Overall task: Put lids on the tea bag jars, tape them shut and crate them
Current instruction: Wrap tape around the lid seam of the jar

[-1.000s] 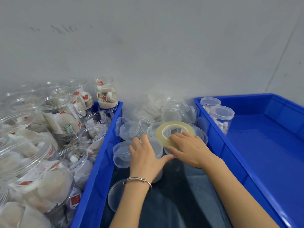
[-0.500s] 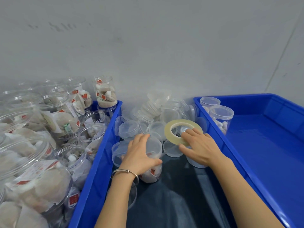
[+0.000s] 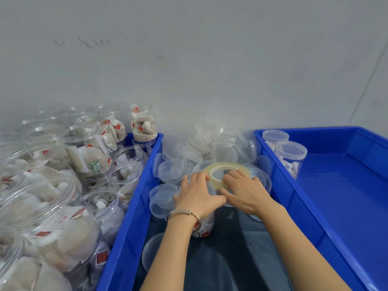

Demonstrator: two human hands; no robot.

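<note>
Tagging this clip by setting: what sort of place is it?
Probably a small packing workstation, not a kitchen: open tea bag jars massed at the left, a heap of loose lids, blue crates against a bare grey wall.

Plain grey wall (image 3: 210,59); faint vertical seam (image 3: 367,80) at right

Two blue plastic crates (image 3: 279,181); two lidded clear jars (image 3: 290,152) in the right crate; one translucent yellowish tape roll (image 3: 210,171) under two hands; loose clear lids (image 3: 170,170) and open filled jars (image 3: 142,127), too many to count.
</note>
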